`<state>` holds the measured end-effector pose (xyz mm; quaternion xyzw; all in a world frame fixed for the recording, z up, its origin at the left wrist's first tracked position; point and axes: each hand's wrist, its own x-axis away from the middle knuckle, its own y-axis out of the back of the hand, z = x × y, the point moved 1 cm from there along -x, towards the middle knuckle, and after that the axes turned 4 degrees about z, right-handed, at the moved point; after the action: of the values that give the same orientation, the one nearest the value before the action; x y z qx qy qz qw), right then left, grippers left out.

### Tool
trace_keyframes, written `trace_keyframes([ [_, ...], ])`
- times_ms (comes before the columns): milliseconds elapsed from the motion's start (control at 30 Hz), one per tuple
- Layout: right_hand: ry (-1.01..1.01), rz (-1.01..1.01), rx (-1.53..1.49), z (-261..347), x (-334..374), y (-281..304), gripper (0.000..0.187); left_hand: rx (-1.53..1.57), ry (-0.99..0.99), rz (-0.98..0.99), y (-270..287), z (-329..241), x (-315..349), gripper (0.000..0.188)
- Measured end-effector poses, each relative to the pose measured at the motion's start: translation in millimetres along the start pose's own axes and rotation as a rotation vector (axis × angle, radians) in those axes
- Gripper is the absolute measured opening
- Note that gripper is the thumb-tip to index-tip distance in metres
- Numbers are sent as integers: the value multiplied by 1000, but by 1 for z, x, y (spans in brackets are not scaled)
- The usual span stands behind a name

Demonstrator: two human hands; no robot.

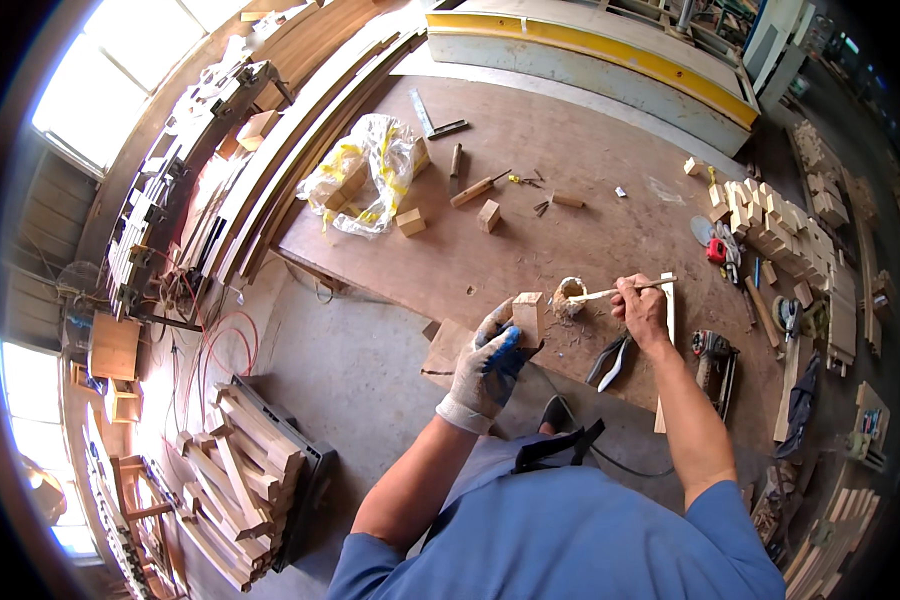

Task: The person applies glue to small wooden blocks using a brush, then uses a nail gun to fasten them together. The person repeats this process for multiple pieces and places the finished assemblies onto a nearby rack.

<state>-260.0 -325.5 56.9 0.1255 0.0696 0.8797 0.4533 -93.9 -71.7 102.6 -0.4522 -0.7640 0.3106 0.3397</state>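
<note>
Left hand (485, 372), gloved, closed round a wooden block (528, 318) at the tabletop's (425, 262) near edge — bare right hand (643, 314) grips a thin stick (602, 294), tip at a small round pot (568, 303).

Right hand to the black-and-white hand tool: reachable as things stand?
Likely yes: the hand tool lies on the bench near the right hand, nothing visible between, though that hand holds a thin stick.
</note>
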Motion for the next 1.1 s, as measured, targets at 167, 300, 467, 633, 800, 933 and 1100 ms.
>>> trace_keyframes([
  [167,0,-101,-124,2,2,8,29,71,7,-52,-3,1,1,59],
  [300,3,1,-108,-6,1,9,30,199,21,-73,10,11,-2,53],
  [467,15,-84,-155,12,7,14,34,271,98,-110,15,12,0,50],
  [633,-16,-58,-86,-4,6,17,32,340,114,-87,5,10,-1,44],
  [800,-145,-119,-332,6,13,26,30,375,92,-78,12,16,-4,54],
  [933,-130,-66,-676,48,35,44,24,410,100,-80,10,16,-3,58],
  [1100,129,160,-619,117,73,35,23,363,116,-41,2,13,-1,55],
])
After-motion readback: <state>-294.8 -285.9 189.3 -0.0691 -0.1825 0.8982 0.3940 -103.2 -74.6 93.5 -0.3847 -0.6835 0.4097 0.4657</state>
